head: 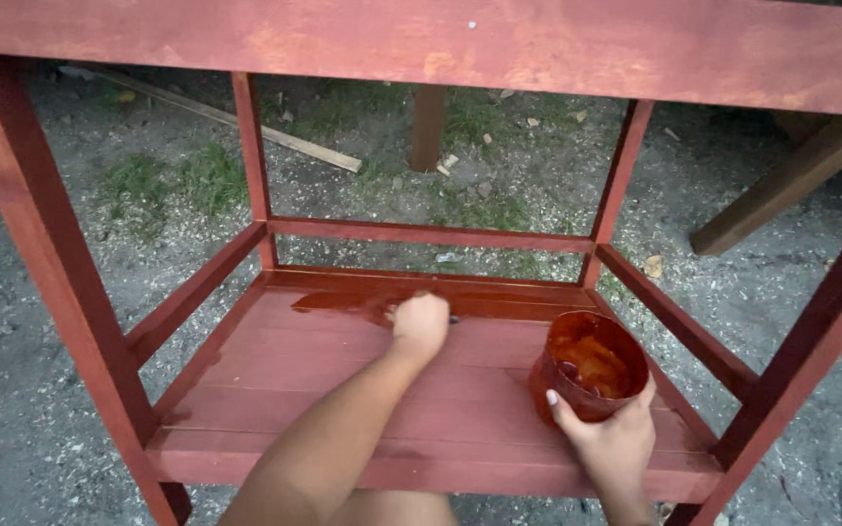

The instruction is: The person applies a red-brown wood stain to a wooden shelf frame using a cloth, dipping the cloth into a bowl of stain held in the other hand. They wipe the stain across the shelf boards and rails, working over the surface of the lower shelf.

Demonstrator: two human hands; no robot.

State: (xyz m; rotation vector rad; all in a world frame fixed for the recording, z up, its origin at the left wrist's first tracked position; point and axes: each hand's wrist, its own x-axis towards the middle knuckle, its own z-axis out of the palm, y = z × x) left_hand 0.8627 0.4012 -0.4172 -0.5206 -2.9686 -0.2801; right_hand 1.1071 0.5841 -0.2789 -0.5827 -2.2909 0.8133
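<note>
The left hand (421, 324) was closed in a fist around a brush (453, 319); only a dark tip of the tool showed at the right of the knuckles, so its bristles and full length could not be made out. The fist rested at the far edge of the shelf (343, 390), directly on the margin of a wet patch (343, 302) of glossy stain that ran along the back board. The patch extended leftward from the fist, with its long axis parallel to the rear rail (431, 234). The nearer boards of the shelf appeared matt.

The right hand (616, 443) gripped a pot (592, 365) from below and from the near side, with the thumb laid against its wall. The pot was held upright, slightly tilted toward the camera, above the right part of the shelf. Orange-red stain lay in its bottom.

The pot lay to the right of the left hand and nearer the person, with a bare strip of shelf between them. The left hand was the nearer hand to the wet patch; the right hand was well apart from it.

The frame (41, 253) was stained red and stood on gravel (31, 438) with sparse grass.
</note>
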